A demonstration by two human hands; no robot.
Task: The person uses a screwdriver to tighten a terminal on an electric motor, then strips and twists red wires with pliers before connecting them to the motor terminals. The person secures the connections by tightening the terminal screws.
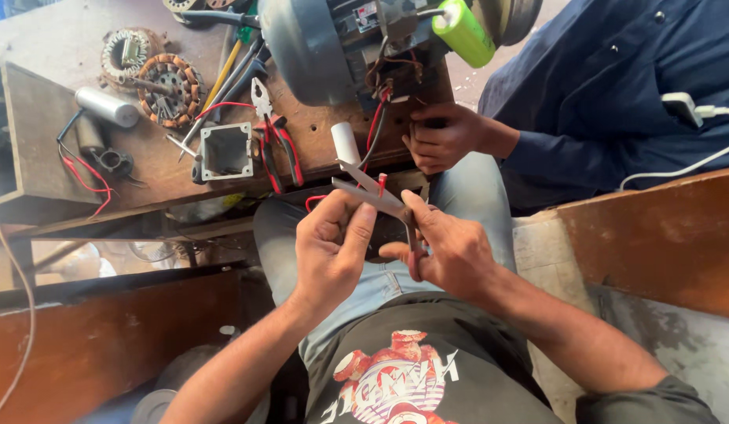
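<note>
- Right hand (451,251) was closed around the handles of a pair of scissors (380,196), whose grey blades pointed up and left over my lap, just off the near edge of the workbench (58,39).
- Left hand (329,247) pinched a thin red wire (382,183) between thumb and fingertips, holding its end against the blades; I could not tell whether the blades had bitten into the insulation.
- I judged the work to be partway: the red wire end was at the blades but not visibly stripped or cut, and the white capacitor (346,144) hung loose from its leads at the bench's near edge, joined to nothing that I could see.
- Behind it, the grey motor (309,47) lay at the far edge with wires spilling from its terminal box, so the connecting seemed yet to be done.
- Another person's hand (439,137), in a blue sleeve, gripped the wires under the motor.
- Red-handled pliers (274,133) and a small open metal box (225,151) lay idle mid-bench.
- Copper-wound stator (170,89) and a silver cylinder (107,107) sat toward the left end.
</note>
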